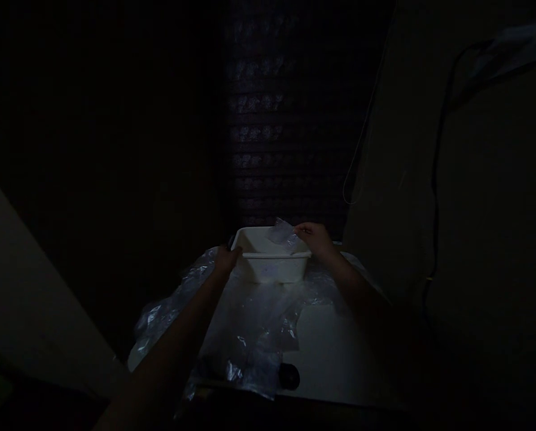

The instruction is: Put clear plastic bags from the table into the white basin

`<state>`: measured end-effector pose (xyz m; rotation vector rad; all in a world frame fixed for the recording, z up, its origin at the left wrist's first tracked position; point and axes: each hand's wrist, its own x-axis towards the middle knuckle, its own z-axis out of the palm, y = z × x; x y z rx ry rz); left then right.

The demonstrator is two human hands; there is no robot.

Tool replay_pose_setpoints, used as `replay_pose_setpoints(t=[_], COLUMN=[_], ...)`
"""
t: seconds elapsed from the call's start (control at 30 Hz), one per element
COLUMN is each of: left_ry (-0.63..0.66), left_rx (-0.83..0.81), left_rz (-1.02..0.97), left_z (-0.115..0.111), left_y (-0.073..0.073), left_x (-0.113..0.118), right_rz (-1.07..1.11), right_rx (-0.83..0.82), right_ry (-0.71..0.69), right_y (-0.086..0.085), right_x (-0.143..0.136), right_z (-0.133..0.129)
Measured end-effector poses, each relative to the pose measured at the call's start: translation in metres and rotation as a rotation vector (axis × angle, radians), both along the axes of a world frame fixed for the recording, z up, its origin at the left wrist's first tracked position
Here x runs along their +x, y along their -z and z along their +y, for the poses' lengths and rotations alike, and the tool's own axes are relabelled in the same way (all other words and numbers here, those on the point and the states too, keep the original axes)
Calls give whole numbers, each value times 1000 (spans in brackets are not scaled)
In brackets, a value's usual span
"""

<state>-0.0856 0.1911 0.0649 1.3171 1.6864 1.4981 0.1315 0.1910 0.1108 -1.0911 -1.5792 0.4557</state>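
Note:
A white plastic tub (274,269) stands on the table in the middle of the head view. My left hand (227,258) is at the tub's left side, its fingers closed on the edge near the front corner. A small dark thing (231,242) shows just behind that hand; in this dim light I cannot make out what it is. My right hand (311,233) is over the tub's right rim, pinching a small clear plastic bag (282,234). The bag hangs over the tub's opening. Whether other things lie in the tub is too dark to tell.
Clear plastic bags (254,323) cover much of the white table (331,353). A round black object (289,376) lies near the front edge. Behind the table hangs a dark slatted blind (268,131). A dark cable (436,179) runs down the right wall.

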Motion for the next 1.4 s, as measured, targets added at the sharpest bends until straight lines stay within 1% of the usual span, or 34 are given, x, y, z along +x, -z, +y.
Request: replay_pose_setpoints(t=[0.03, 0.1, 0.2, 0.3, 0.43, 0.53, 0.67, 0.77, 0.93, 1.07, 1.23, 1.33, 1.4], left_ry=[43, 51, 13, -2, 68, 106, 144, 139, 133, 111, 85, 78, 88], left_rx=[-65, -97, -14, 94, 181, 193, 202, 193, 186, 213, 225, 231, 219], left_rz=[-62, -88, -8, 90, 181, 231, 223, 214, 190, 133, 63, 57, 56], left_z=[1, 1, -2, -8, -24, -37, -49, -51, -48, -45, -43, -44, -45], left_y=[3, 7, 11, 16, 23, 28, 30, 29, 29, 30, 30, 30, 28], left_x=[1, 3, 3, 0, -3, -4, -3, -2, -3, -1, 2, 3, 3], right_rz=[-8, -31, -72, -114, -146, -195, -268, -307, -394, -465, -502, -495, -457], right_rx=[4, 13, 12, 10, 25, 5, -48, -64, -66, -66, -112, -46, 4], right_ry=[-10, -20, -4, 15, 16, -58, -178, -213, -226, -220, -198, -119, -62], right_y=[0, 1, 6, 11, 16, 19, 27, 32, 36, 39, 48, 51, 47], right_x=[-3, -9, -15, -21, -29, -38, -50, -59, -69, -75, -78, -78, -76], right_z=[5, 13, 20, 21, 17, 15, 14, 13, 9, 9, 10, 10, 10])
